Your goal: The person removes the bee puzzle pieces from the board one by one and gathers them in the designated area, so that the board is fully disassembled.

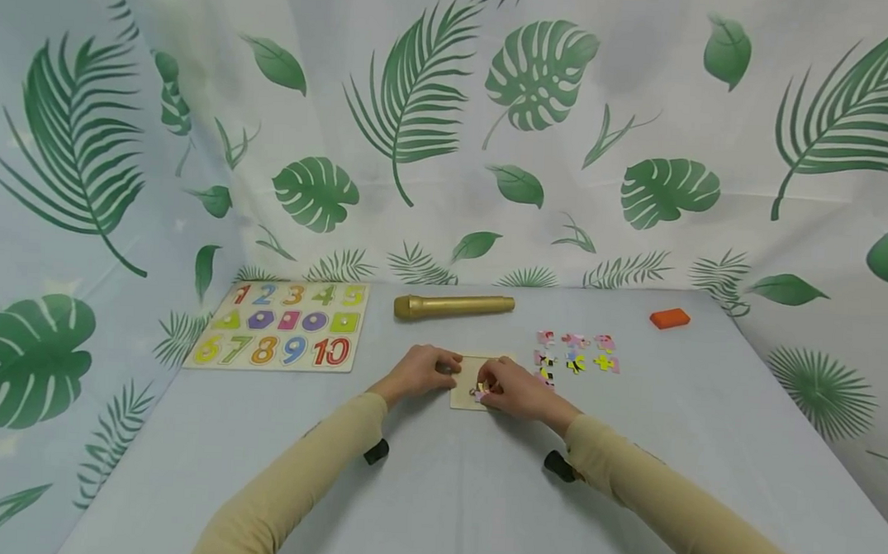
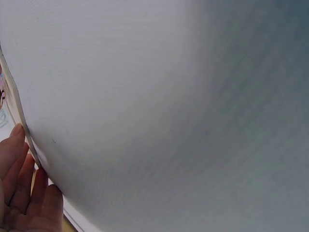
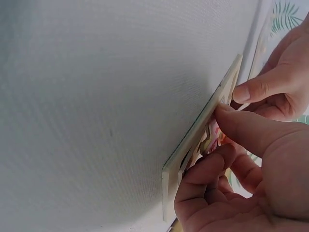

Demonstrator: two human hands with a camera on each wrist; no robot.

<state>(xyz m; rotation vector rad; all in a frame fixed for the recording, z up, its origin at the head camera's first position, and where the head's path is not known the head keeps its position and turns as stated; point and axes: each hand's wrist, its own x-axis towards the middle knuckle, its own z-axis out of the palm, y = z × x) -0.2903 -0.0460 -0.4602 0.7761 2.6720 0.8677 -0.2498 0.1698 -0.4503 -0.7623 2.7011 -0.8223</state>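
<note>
A small pale wooden puzzle board (image 1: pixel 465 400) lies flat on the table between both hands. At its left edge is my left hand (image 1: pixel 425 370); the thumb and fairly straight fingertips touch the rim in the left wrist view. My right hand (image 1: pixel 519 391) is over the board's right part. Between its thumb and fingers it pinches a small pink and yellow jigsaw piece (image 3: pixel 211 138), held right at the board's surface. The fingers partly hide the piece and the board's right side.
Several loose jigsaw pieces (image 1: pixel 576 363) lie right of the board. Behind it is a gold microphone (image 1: pixel 453 307). A number puzzle board (image 1: pixel 269 366) lies at the back left, an orange block (image 1: pixel 669 318) at the back right. A leaf-print cloth (image 1: pixel 432 219) hangs behind the table.
</note>
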